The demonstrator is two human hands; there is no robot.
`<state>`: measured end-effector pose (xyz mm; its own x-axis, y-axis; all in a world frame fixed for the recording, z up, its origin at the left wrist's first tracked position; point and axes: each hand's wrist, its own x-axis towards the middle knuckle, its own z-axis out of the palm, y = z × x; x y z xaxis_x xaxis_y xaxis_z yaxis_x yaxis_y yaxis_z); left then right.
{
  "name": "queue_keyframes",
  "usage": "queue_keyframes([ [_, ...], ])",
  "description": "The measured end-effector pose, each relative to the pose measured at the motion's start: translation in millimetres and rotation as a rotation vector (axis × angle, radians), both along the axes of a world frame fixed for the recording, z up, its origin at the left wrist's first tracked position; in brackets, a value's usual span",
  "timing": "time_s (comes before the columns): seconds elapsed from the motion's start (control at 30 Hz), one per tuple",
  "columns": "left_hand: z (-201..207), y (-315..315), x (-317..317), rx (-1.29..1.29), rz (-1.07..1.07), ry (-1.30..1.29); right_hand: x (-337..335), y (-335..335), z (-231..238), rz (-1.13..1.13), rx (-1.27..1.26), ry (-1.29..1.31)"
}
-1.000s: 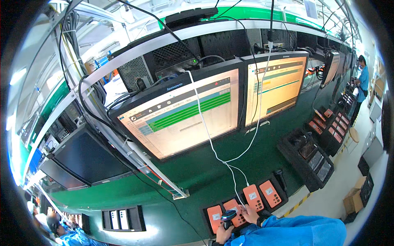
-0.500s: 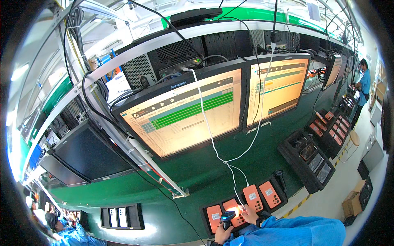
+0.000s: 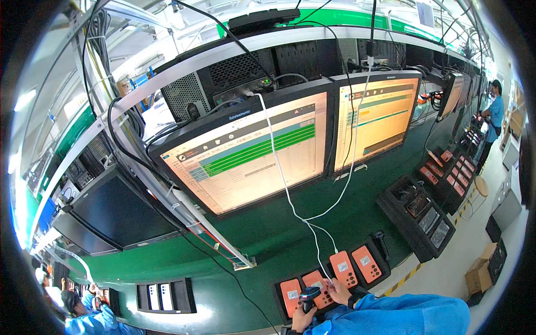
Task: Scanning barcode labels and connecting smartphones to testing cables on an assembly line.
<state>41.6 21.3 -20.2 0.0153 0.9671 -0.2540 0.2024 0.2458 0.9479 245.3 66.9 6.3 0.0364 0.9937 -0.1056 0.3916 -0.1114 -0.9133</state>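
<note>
At the bottom edge, your left hand (image 3: 302,317) is closed in a full grip around the handle of a dark handheld scanner (image 3: 307,296), whose head stands upright above your fist and faces the row of orange phones. Your right hand (image 3: 339,292), just beside it, has its fingers (image 3: 330,285) loosely curled and resting on the second orange phone (image 3: 318,282) from the left; whether that grip pinches anything you cannot tell at this size, though the white cable (image 3: 285,184) comes down to about that spot.

That phone lies face down in a black tray (image 3: 385,262) on the green tabletop (image 3: 262,251), touching your right fingertips and directly in front of the scanner head. Another orange phone (image 3: 290,294) sits to its left, close against the scanner, and two more (image 3: 342,268) lie to its right, the farthest (image 3: 367,263) near a small black stand (image 3: 380,241). Your blue sleeves (image 3: 402,315) fill the lower right corner.

Beyond the tray, the white cable climbs the tabletop and splits toward two lit monitors (image 3: 251,153), tilted side by side, the right one (image 3: 377,120) showing pale lists. A dark monitor (image 3: 114,215) hangs to the left. Farther right along the line, more black trays (image 3: 416,215) hold devices, and another person in blue (image 3: 494,111) stands well apart. At lower left, a second person in blue (image 3: 89,318) bends near a small tray of white phones (image 3: 159,296).
</note>
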Motion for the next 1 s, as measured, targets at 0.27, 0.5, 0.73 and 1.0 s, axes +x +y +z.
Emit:
queue_keyframes([
  [0.27, 15, 3, 9, 0.046, 0.012, -0.088, 2, 3, -18, 0.034, 0.151, -0.022],
  [0.5, 22, 0, 12, 0.081, 0.062, -0.029, 3, -2, -23, -0.003, 0.127, 0.113],
  [0.73, 37, 5, 0, -0.204, -0.199, 0.178, 10, -5, -47, 0.048, 0.07, -0.064],
  [1.0, 71, 13, -1, -0.224, -0.09, -0.036, 7, 2, -39, 0.053, 0.14, 0.066],
])
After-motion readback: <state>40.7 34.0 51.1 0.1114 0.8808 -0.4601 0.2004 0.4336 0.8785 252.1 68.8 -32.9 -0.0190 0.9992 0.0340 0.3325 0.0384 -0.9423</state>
